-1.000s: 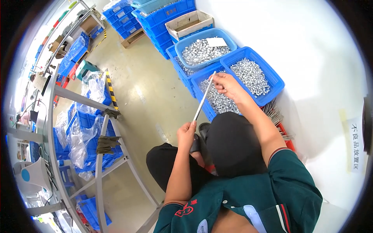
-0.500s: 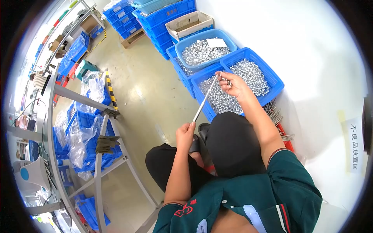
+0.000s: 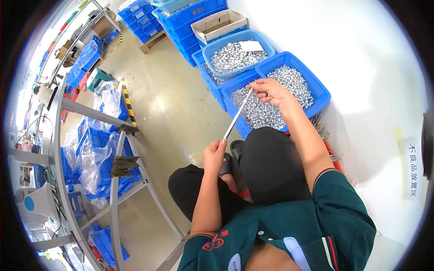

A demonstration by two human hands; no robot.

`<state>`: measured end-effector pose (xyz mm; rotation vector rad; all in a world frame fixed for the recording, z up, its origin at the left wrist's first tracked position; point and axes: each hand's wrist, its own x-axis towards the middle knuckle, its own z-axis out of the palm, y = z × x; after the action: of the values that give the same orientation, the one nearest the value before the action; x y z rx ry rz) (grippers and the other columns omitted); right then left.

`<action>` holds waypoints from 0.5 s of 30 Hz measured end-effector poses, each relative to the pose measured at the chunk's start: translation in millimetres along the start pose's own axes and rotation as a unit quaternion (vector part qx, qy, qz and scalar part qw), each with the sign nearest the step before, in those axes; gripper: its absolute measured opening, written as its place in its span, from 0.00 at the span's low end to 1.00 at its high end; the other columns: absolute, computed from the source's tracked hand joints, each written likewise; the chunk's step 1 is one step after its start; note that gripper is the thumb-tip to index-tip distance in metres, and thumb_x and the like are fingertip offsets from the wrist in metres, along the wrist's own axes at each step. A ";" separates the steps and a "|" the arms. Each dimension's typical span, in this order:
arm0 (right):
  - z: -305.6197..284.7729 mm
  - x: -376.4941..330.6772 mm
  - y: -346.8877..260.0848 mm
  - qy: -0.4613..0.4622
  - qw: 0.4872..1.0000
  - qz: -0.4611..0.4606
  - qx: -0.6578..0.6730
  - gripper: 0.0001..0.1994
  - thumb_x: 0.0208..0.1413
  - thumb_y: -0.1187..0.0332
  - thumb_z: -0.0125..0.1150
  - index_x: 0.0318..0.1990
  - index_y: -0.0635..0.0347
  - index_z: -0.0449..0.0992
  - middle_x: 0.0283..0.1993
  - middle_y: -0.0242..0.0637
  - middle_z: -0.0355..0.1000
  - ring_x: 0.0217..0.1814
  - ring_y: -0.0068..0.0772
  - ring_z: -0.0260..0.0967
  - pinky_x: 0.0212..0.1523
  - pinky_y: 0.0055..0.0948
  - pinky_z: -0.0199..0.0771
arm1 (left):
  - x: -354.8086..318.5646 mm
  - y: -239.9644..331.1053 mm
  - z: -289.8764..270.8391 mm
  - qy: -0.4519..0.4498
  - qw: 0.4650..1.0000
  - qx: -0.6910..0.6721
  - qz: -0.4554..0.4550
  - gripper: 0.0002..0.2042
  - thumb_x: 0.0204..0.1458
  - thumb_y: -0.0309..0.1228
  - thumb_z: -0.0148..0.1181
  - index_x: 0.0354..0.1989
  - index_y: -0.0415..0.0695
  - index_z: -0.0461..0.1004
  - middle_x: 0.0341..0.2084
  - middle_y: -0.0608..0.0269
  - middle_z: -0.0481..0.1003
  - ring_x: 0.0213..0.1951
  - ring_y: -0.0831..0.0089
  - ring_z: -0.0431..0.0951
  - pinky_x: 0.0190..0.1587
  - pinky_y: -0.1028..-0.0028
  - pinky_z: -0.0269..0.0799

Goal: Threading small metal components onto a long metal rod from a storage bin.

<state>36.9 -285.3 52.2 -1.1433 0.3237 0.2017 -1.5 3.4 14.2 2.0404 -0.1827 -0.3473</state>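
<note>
My left hand (image 3: 214,156) is closed round the lower end of a thin metal rod (image 3: 238,114), which slants up and away to the right. At the rod's upper tip, my right hand (image 3: 271,91) is closed, thumb and forefinger pinched together. Small silvery metal parts seem to glint among its curled fingers, but the fingers mostly hide them. Beneath my right hand stands a blue basket (image 3: 322,86) filled with small shiny metal parts (image 3: 289,81), nut-like in shape. A blue partition crosses the basket.
Behind is a lighter blue basin (image 3: 210,61) of similar parts with a white card (image 3: 251,46) on top. An open cardboard box (image 3: 219,26) and stacked blue crates (image 3: 178,34) stand farther back. Loose metal rods (image 3: 321,128) lie right of my knee. A grey metal frame (image 3: 115,198) rises at left.
My right hand has turned slightly at the rod's tip, its fingers more curled. The rod and my left hand have shifted slightly up in the picture.
</note>
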 end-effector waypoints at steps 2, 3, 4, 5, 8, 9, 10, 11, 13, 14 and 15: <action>12.6 2.6 11.0 -0.056 0.998 0.015 -0.007 0.10 0.49 0.68 0.58 0.35 0.66 0.74 0.19 0.23 0.58 0.14 0.10 0.45 0.11 0.11 0.40 | 4.0 -2.6 3.8 -0.012 0.998 -0.061 -0.029 0.19 0.50 0.41 0.53 0.18 0.37 0.68 0.07 0.68 0.61 0.13 0.80 0.62 0.17 0.74 0.61; 22.0 0.6 18.0 -0.056 0.997 0.029 -0.036 0.09 0.50 0.68 0.58 0.35 0.66 0.74 0.19 0.23 0.58 0.14 0.10 0.46 0.11 0.11 0.40 | 5.7 -0.3 5.4 -0.012 0.998 -0.061 -0.029 0.19 0.50 0.41 0.53 0.18 0.37 0.68 0.07 0.68 0.61 0.13 0.80 0.62 0.17 0.74 0.61; 28.4 -1.7 23.7 -0.056 0.995 0.042 -0.065 0.09 0.50 0.68 0.57 0.35 0.65 0.74 0.19 0.22 0.58 0.14 0.10 0.46 0.11 0.11 0.40 | 7.5 2.6 6.9 -0.013 0.998 -0.050 -0.044 0.19 0.50 0.42 0.54 0.18 0.37 0.68 0.08 0.68 0.61 0.13 0.80 0.62 0.17 0.75 0.61; 24.8 -2.6 27.2 -0.086 0.987 0.075 -0.112 0.09 0.51 0.67 0.56 0.36 0.64 0.74 0.19 0.22 0.58 0.14 0.10 0.46 0.11 0.11 0.40 | 9.0 4.2 7.8 -0.014 0.997 -0.039 -0.059 0.19 0.50 0.42 0.54 0.18 0.37 0.69 0.09 0.69 0.61 0.13 0.81 0.62 0.16 0.75 0.60; 21.6 -3.6 29.4 -0.054 0.994 0.065 -0.073 0.10 0.52 0.65 0.55 0.34 0.64 0.72 0.21 0.25 0.60 0.14 0.10 0.47 0.10 0.11 0.40 | 18.1 -26.7 13.0 0.009 0.995 -0.096 -0.034 0.19 0.50 0.42 0.54 0.17 0.38 0.68 0.09 0.69 0.60 0.13 0.82 0.60 0.14 0.75 0.58; 11.6 -0.7 32.0 -0.015 0.998 0.062 -0.019 0.11 0.52 0.65 0.55 0.35 0.65 0.71 0.21 0.26 0.60 0.14 0.10 0.47 0.09 0.11 0.41 | 19.7 -29.8 15.2 0.006 0.995 -0.097 -0.034 0.19 0.50 0.42 0.54 0.17 0.38 0.68 0.09 0.69 0.60 0.13 0.82 0.60 0.14 0.75 0.58; 3.5 2.2 33.7 0.023 0.998 0.056 0.035 0.11 0.53 0.64 0.54 0.36 0.65 0.71 0.21 0.27 0.60 0.14 0.11 0.47 0.09 0.10 0.42 | 20.1 -31.0 14.8 0.003 0.995 -0.099 -0.027 0.19 0.50 0.42 0.54 0.17 0.38 0.68 0.09 0.69 0.60 0.12 0.82 0.59 0.14 0.76 0.57; -4.0 5.1 35.7 0.040 0.993 0.061 0.089 0.13 0.55 0.64 0.52 0.39 0.66 0.70 0.23 0.28 0.60 0.16 0.12 0.49 0.09 0.10 0.44 | 20.3 -31.9 15.0 0.001 0.995 -0.101 -0.019 0.19 0.50 0.42 0.54 0.17 0.38 0.67 0.09 0.69 0.60 0.12 0.82 0.58 0.13 0.76 0.56; -8.7 6.5 36.8 0.057 0.984 0.073 0.152 0.13 0.55 0.64 0.50 0.39 0.67 0.69 0.24 0.29 0.60 0.17 0.12 0.50 0.10 0.10 0.45 | 14.3 -17.7 12.5 0.000 0.994 -0.105 -0.036 0.19 0.50 0.41 0.54 0.16 0.38 0.67 0.08 0.69 0.59 0.12 0.82 0.59 0.13 0.76 0.57; -11.0 6.6 37.1 0.072 0.971 0.083 0.213 0.13 0.56 0.64 0.49 0.39 0.68 0.69 0.26 0.30 0.60 0.19 0.13 0.52 0.10 0.10 0.46 | 12.0 -11.7 11.8 -0.001 0.993 -0.109 -0.052 0.19 0.50 0.41 0.54 0.16 0.38 0.66 0.08 0.69 0.59 0.12 0.82 0.59 0.13 0.77 0.58; -10.6 7.1 36.5 0.071 0.971 0.084 0.213 0.13 0.56 0.64 0.49 0.39 0.68 0.69 0.26 0.30 0.60 0.19 0.13 0.52 0.10 0.10 0.46 | 10.7 -11.1 10.4 0.001 0.993 -0.109 -0.052 0.19 0.50 0.41 0.54 0.16 0.38 0.66 0.08 0.69 0.59 0.12 0.82 0.59 0.13 0.77 0.58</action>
<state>30.3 -280.4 14.4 -0.7056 0.5628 0.1883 5.1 -2.9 -2.0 1.8381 -0.0352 -0.4131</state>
